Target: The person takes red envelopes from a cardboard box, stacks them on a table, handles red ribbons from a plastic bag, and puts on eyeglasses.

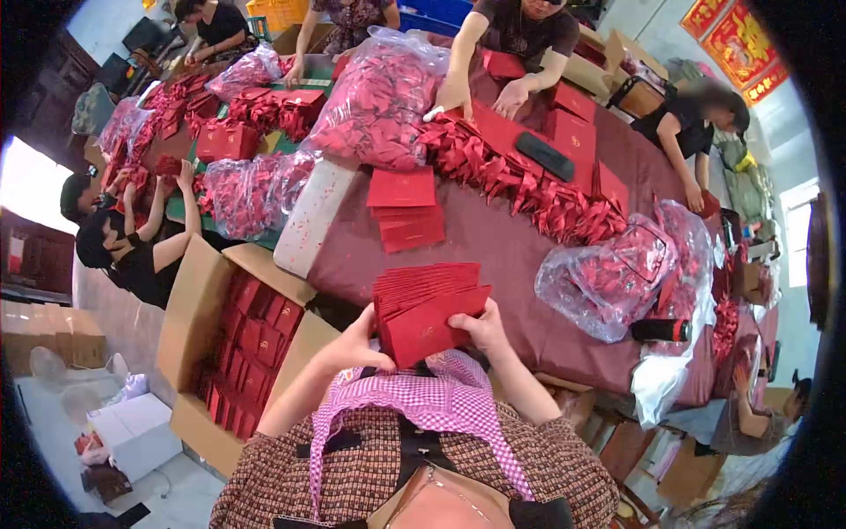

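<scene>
A fanned stack of red envelopes (423,304) is held between my two hands, just above my apron. My left hand (354,339) grips the stack's left side, with the thumb along the lower edge. On the right side, my right hand (480,326) has its thumb pressed on the front envelope, which is tilted apart from the rest; its other fingers are hidden behind. Small gold print shows on that front envelope. Just beyond lies a second, spread pile of red envelopes (405,207) on the dark red tablecloth (493,264).
To my left, an open cardboard box (189,326) holds rows of red envelopes. Plastic bags of red pieces (379,101) stand on the table, another bag (608,273) at right. A black phone (544,156) and a black cylinder (661,330) lie there. Several co-workers sit around.
</scene>
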Tool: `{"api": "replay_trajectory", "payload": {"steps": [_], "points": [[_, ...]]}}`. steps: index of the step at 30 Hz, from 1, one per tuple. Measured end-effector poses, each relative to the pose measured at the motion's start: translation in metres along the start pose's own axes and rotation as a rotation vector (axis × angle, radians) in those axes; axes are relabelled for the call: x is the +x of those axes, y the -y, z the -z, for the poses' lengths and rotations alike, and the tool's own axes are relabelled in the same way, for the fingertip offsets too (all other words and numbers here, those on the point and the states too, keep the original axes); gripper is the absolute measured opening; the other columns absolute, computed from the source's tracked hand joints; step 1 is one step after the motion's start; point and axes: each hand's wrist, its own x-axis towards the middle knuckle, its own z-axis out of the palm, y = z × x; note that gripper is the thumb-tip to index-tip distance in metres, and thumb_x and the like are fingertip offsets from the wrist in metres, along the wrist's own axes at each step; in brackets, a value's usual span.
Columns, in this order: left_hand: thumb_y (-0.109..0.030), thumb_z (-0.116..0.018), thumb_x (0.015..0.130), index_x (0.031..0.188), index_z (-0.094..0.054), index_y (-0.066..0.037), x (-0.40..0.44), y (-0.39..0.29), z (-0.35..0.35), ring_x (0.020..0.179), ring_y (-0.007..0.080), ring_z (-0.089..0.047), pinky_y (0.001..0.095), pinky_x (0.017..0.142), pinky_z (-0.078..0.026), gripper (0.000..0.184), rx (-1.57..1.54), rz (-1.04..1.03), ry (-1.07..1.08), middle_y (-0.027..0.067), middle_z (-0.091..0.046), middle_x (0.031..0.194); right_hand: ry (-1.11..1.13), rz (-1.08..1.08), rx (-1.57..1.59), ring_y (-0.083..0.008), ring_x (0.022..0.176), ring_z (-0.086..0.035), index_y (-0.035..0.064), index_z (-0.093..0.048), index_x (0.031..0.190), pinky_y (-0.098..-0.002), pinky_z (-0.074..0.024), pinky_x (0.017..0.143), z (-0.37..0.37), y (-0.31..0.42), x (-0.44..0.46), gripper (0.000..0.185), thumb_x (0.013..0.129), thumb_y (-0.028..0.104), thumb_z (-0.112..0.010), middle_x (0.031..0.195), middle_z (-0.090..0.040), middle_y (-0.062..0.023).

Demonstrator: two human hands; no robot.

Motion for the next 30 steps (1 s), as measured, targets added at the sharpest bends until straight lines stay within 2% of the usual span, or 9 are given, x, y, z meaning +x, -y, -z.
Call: {"api": "replay_trajectory", "payload": {"steps": [4, 6, 9, 10, 12, 13, 18, 24, 30], "points": [[-0.012, -0.08, 0.066, 0.129, -0.035, 0.002, 0.033, -0.019, -0.028, 0.114, 0.0181, -0.05, 0.0329, 0.097, -0.04, 0.079, 0.039, 0.05, -0.272, 0.0131, -0.053, 0.123, -0.033, 0.045, 0.257, -0.0144, 0.09, -0.059, 0.0015, -0.057, 0.108, -0.032, -0.0484, 0.082, -0.001, -0.008, 0.012, 0.043, 0.069, 0.003, -0.074, 0.101, -0.063, -0.0052], [-0.012, -0.075, 0.071, 0.12, -0.044, 0.004, 0.042, -0.029, -0.024, 0.107, 0.0197, -0.056, 0.0315, 0.091, -0.044, 0.06, 0.398, 0.179, -0.273, 0.0184, -0.06, 0.111, 0.042, 0.019, 0.25, -0.0159, 0.098, -0.057, 0.0018, -0.051, 0.117, -0.0341, -0.0461, 0.088, 0.007, -0.002, 0.018, 0.053, 0.069, 0.003, -0.074, 0.109, -0.061, -0.0059], [-0.012, -0.07, 0.068, 0.109, -0.052, 0.003, 0.061, -0.054, -0.019, 0.093, 0.0334, -0.06, 0.0384, 0.081, -0.048, 0.047, 1.042, -0.15, -0.151, 0.0194, -0.062, 0.098, 0.173, -0.042, -0.084, -0.0165, 0.105, -0.054, 0.0023, -0.044, 0.126, -0.0339, -0.0429, 0.093, 0.032, -0.012, 0.032, 0.066, 0.067, 0.001, -0.076, 0.116, -0.057, -0.0054], [-0.01, -0.068, 0.065, 0.105, -0.052, 0.002, 0.068, -0.069, -0.022, 0.086, 0.0335, -0.059, 0.0411, 0.078, -0.047, 0.045, 1.109, -0.209, -0.08, 0.0172, -0.061, 0.093, 0.303, 0.118, -0.321, -0.0173, 0.118, -0.045, 0.0037, -0.03, 0.138, -0.0341, -0.0375, 0.1, 0.038, -0.015, 0.048, 0.09, 0.063, 0.004, -0.08, 0.13, -0.047, -0.006], [-0.01, -0.067, 0.064, 0.103, -0.052, 0.001, 0.079, -0.078, -0.02, 0.085, 0.0316, -0.059, 0.0402, 0.077, -0.046, 0.043, 1.24, -0.323, -0.027, 0.0158, -0.061, 0.092, 0.305, 0.201, -0.035, -0.0203, 0.128, -0.035, 0.0055, -0.013, 0.145, -0.0359, -0.0312, 0.105, 0.063, 0.008, 0.047, 0.113, 0.058, 0.014, -0.085, 0.141, -0.035, -0.0088], [-0.009, -0.066, 0.062, 0.101, -0.053, 0.0, 0.082, -0.08, -0.019, 0.083, 0.0297, -0.059, 0.0394, 0.076, -0.046, 0.042, 1.364, -0.438, 0.024, 0.0144, -0.06, 0.091, 0.225, 0.348, -0.503, -0.0246, 0.134, -0.028, 0.0052, -0.002, 0.145, -0.0377, -0.0242, 0.109, 0.083, 0.017, 0.049, 0.127, 0.053, 0.03, -0.086, 0.145, -0.028, -0.0121], [-0.007, -0.062, 0.062, 0.1, -0.053, -0.002, 0.1, -0.05, -0.022, 0.084, 0.029, -0.056, 0.0384, 0.078, -0.044, 0.039, 1.523, -0.314, 0.186, 0.0119, -0.058, 0.093, 0.212, 0.508, -0.965, -0.0314, 0.136, -0.022, -0.0014, -0.008, 0.143, -0.0418, -0.019, 0.11, 0.077, 0.07, 0.038, 0.131, 0.048, 0.047, -0.084, 0.145, -0.027, -0.0177], [-0.015, -0.073, 0.059, 0.108, -0.05, -0.008, 0.124, 0.003, -0.02, 0.104, 0.028, -0.049, 0.0406, 0.086, -0.04, 0.055, 1.549, -0.149, 0.163, 0.0093, -0.053, 0.107, 0.287, 0.422, -0.805, -0.036, 0.128, -0.032, 0.0029, -0.014, 0.143, -0.0423, -0.0274, 0.107, 0.084, -0.031, 0.066, 0.127, 0.043, 0.028, -0.089, 0.14, -0.034, -0.0178], [-0.016, -0.074, 0.06, 0.107, -0.051, -0.009, 0.125, 0.014, -0.013, 0.098, 0.0288, -0.052, 0.0413, 0.084, -0.043, 0.052, 1.517, -0.136, 0.122, 0.0088, -0.054, 0.101, 0.232, 0.312, -0.878, -0.0386, 0.125, -0.036, 0.0048, -0.015, 0.142, -0.0442, -0.0304, 0.105, 0.079, -0.036, 0.052, 0.125, 0.044, 0.023, -0.09, 0.14, -0.033, -0.0188]]}}
